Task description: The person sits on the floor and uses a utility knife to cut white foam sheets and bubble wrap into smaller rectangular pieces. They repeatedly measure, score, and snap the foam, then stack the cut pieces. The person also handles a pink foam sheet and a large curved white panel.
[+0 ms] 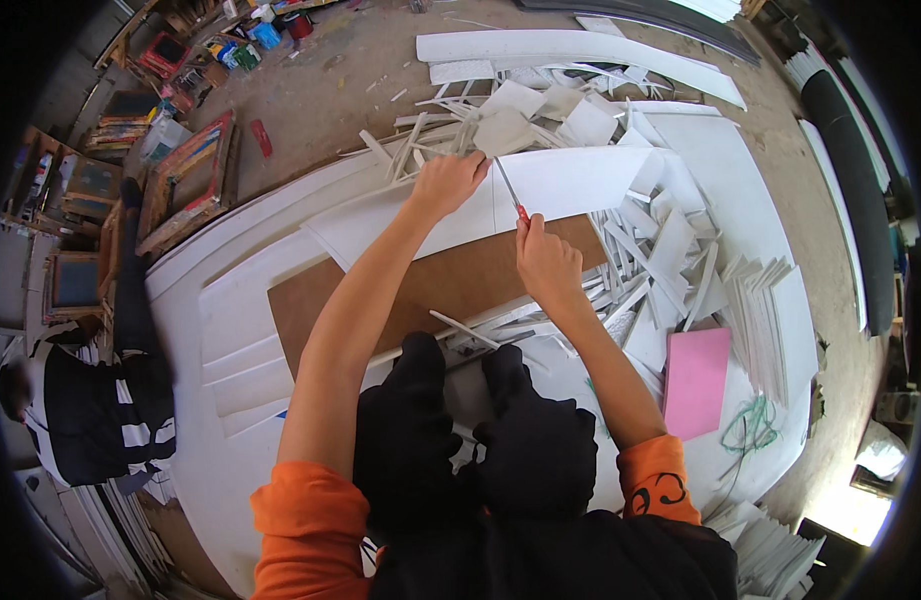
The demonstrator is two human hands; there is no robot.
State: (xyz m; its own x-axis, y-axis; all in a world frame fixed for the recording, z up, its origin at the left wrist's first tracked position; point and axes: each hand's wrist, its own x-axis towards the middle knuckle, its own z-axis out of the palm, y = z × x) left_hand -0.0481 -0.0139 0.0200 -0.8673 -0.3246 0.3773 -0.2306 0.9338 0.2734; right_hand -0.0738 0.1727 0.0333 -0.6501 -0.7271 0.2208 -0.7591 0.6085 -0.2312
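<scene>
My right hand (548, 262) is closed around the red handle of a long-bladed knife (507, 185). The blade lies over a white foam-like sheet (570, 178), its tip at the sheet's far edge. A thin straight line crosses the sheet just left of the blade; whether it is a cut or a mark I cannot tell. At that far edge, left of the knife tip, my left hand (452, 185) grips the sheet, fingers bent and partly hidden. Under the sheet's near side is a flat brown board (450, 275).
White offcuts (505, 125) are heaped beyond the sheet, with more strips at right. A pink block (694, 380), stacked white sheets (758, 325) and green string (750, 425) lie at right. Another person (90, 410) is at far left, near wooden frames (185, 180).
</scene>
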